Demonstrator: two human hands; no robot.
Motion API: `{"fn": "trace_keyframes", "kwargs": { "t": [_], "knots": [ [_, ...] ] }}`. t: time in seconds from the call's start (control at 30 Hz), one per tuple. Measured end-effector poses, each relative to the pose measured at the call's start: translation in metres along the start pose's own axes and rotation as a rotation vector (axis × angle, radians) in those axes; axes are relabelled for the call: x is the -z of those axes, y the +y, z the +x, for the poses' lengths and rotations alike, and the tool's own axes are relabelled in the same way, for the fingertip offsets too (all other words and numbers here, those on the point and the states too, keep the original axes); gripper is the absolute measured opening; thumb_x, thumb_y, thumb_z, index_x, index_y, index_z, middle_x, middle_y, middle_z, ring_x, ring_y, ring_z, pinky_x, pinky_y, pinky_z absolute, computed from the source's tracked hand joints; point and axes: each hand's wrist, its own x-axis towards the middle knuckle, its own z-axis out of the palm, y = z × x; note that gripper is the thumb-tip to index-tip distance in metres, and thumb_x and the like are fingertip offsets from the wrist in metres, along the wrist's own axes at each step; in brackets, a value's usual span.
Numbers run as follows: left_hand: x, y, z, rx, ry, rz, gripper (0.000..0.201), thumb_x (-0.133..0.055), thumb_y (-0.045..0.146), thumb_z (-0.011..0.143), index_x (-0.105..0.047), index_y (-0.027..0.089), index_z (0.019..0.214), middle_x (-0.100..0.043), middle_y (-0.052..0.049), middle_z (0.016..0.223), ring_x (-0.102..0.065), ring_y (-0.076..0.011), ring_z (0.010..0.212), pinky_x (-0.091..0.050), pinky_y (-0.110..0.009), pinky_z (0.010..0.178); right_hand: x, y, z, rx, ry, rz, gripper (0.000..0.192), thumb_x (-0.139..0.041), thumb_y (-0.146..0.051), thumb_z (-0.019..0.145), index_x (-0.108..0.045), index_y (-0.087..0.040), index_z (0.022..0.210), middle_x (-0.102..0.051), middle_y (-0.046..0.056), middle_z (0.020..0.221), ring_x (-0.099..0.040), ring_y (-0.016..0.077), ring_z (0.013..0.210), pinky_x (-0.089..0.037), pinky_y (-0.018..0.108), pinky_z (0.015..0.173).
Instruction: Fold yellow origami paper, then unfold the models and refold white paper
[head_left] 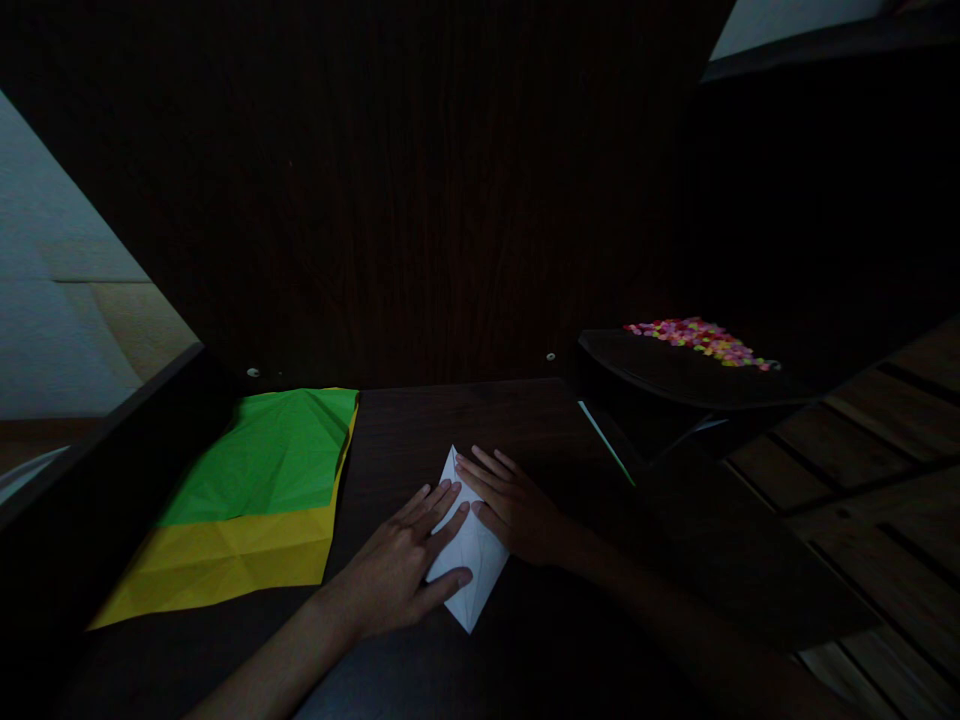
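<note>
A white sheet of paper (472,560), folded into a long pointed diamond with creases along its length, lies on the dark wooden table. My left hand (405,555) rests flat on its left side, fingers spread, the thumb near the lower tip. Against the upper right edge lies my right hand (517,505), its fingers stretched out toward the top point. Both hands press on the paper from above without gripping it. Part of the paper is hidden under them.
Left of the hands, a creased green sheet (277,450) overlaps a yellow sheet (232,560). A thin pale green strip (606,442) lies to the right. Small colourful pieces (701,340) are heaped on a dark surface farther right. A tall dark panel (420,200) rises behind the table.
</note>
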Motion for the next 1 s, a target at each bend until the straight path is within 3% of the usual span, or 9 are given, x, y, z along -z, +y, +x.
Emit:
{"fn": "trace_keyframes", "kwargs": {
  "t": [0.27, 0.57, 0.77, 1.0],
  "knots": [
    [0.0025, 0.0014, -0.0011, -0.024, 0.001, -0.048, 0.064, -0.052, 0.041, 0.095, -0.026, 0.022, 0.151, -0.027, -0.013, 0.156, -0.024, -0.0295, 0.143, -0.031, -0.052, 0.114, 0.0003, 0.0021, 0.0013, 0.009, 0.011, 0.009, 0.052, -0.034, -0.024, 0.099, -0.027, -0.014, 0.15, -0.03, 0.009, 0.156, -0.017, 0.0242, 0.146, -0.021, 0.051, 0.118],
    [0.0028, 0.0022, -0.0018, -0.059, -0.09, -0.053, 0.066, -0.049, 0.046, 0.095, -0.028, 0.018, 0.15, -0.027, -0.015, 0.155, -0.022, -0.029, 0.144, -0.029, -0.05, 0.116, -0.0029, 0.002, 0.0023, -0.028, 0.029, 0.018, 0.056, -0.032, -0.036, 0.102, -0.024, -0.009, 0.15, -0.027, 0.013, 0.156, -0.017, 0.0252, 0.146, -0.022, 0.05, 0.118],
    [0.003, 0.0022, -0.002, -0.074, -0.044, -0.092, 0.065, -0.054, 0.044, 0.093, -0.031, 0.022, 0.149, -0.028, -0.013, 0.155, -0.027, -0.0302, 0.142, -0.032, -0.051, 0.114, -0.0027, 0.0013, 0.0016, -0.003, 0.024, -0.029, 0.048, -0.033, -0.032, 0.102, -0.036, -0.014, 0.146, -0.029, 0.012, 0.155, -0.017, 0.0273, 0.146, -0.024, 0.053, 0.116],
    [0.0033, 0.0024, -0.0025, -0.102, -0.002, -0.12, 0.061, -0.057, 0.041, 0.092, -0.038, 0.022, 0.146, -0.028, -0.012, 0.155, -0.031, -0.0302, 0.14, -0.035, -0.05, 0.113, -0.0029, 0.0033, 0.001, -0.008, 0.022, -0.013, 0.048, -0.031, -0.027, 0.102, -0.034, -0.013, 0.147, -0.032, 0.011, 0.154, -0.016, 0.0258, 0.146, -0.025, 0.052, 0.116]
  ]
}}
